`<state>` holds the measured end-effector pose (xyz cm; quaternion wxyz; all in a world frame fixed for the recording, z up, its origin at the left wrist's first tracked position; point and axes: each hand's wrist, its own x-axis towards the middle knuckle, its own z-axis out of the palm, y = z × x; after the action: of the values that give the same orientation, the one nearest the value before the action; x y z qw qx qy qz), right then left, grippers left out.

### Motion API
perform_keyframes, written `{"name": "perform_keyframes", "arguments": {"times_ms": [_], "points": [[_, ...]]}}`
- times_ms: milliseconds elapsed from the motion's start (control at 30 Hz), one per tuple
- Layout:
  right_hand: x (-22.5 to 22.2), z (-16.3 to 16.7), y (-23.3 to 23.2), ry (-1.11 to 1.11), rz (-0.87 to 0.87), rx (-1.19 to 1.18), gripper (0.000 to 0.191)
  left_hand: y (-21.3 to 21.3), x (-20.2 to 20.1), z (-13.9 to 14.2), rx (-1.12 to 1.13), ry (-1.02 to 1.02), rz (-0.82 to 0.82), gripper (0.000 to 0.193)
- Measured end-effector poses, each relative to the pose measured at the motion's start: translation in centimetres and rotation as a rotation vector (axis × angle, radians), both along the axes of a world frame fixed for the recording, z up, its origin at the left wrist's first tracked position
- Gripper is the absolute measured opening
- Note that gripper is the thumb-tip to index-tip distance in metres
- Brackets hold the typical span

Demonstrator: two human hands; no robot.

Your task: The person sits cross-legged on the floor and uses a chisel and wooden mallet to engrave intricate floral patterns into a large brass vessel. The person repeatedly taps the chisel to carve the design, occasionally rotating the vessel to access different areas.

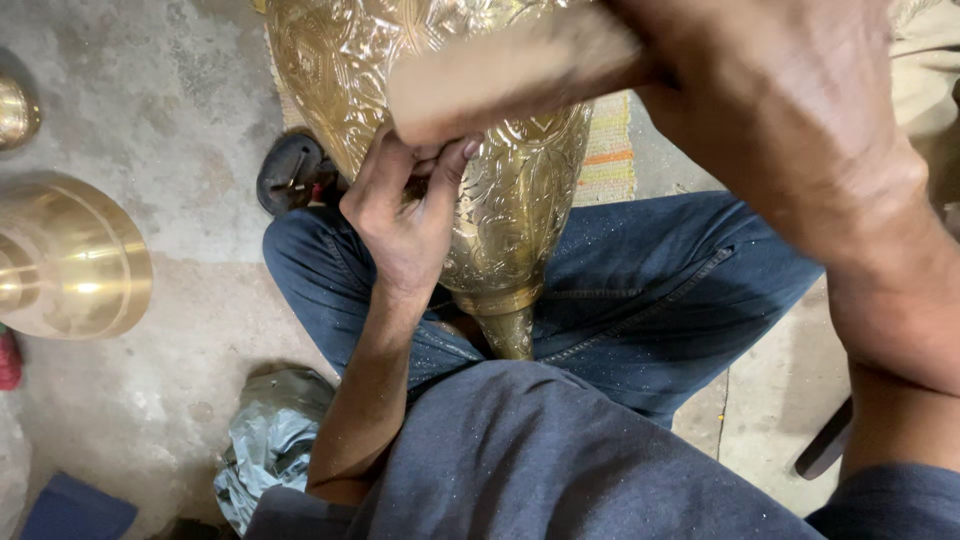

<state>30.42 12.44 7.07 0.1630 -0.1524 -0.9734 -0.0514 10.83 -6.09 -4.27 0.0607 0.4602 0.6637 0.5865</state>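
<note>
- As the person sits on the floor (170, 130) with legs crossed, an engraved brass vase (500, 190) lies across the lap, its narrow end pointing toward the body and its wide part running out of the top of the picture.
- Whether anything is inside the vase cannot be seen.
- The left hand (405, 215) is against the left side of the vase; its grip is closed, the fingers (445, 160) curled together and pinched on something small that is hidden.
- The right hand (790, 110) is high and close to the camera, and its grip is clamped on a blurred pale piece (500, 75) that lies over the vase, just above the left fingers.
- A round brass vessel (70, 260) stands on the floor at the left, well apart from the hands, and a smaller brass piece (15, 112) is at the edge above it.
- A dark sandal (290, 172) lies beside the left knee.
- A grey plastic bag (270, 440) lies under the left elbow.
- A striped mat (610, 150) shows behind the vase.
</note>
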Motion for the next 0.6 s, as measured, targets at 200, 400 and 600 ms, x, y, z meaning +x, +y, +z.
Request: {"name": "perform_keyframes", "arguments": {"times_ms": [200,400,600], "points": [[0.3,-1.4,0.9,0.034,-0.004,-0.199,0.018,-0.1,0.0,0.2,-0.012,0.001,0.003,0.022],[1.0,-2.5,1.6,-0.004,-0.040,-0.216,0.019,-0.2,-0.1,0.4,-0.006,0.013,0.000,0.024],[1.4,-2.4,1.6,-0.014,-0.033,-0.179,0.021,0.0,-0.3,0.3,-0.011,0.038,-0.014,0.026]]}}
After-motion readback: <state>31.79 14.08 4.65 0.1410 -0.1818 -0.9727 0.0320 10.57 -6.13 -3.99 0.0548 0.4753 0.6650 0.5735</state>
